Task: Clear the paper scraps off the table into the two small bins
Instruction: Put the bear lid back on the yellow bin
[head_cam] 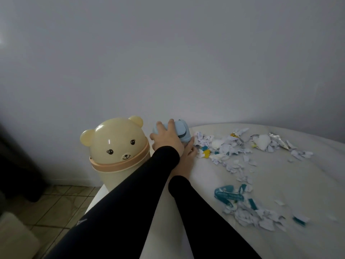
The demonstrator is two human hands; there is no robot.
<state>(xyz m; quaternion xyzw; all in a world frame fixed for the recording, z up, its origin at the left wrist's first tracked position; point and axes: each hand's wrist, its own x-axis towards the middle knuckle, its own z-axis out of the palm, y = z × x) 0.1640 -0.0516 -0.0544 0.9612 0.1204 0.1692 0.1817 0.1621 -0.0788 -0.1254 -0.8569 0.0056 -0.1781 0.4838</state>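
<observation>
From my seat I see a plain pale wall (186,62) filling the whole upper part of the view, meeting the floor at a light skirting board (71,181) low on the left. Below that I can make out a tiled floor (54,206) in beige squares with dark grout lines. A dark, blurred shape (16,161) stands at the far left edge against the wall, and a pale blurred object (13,238) sits in the bottom left corner; I cannot tell what either is.
</observation>
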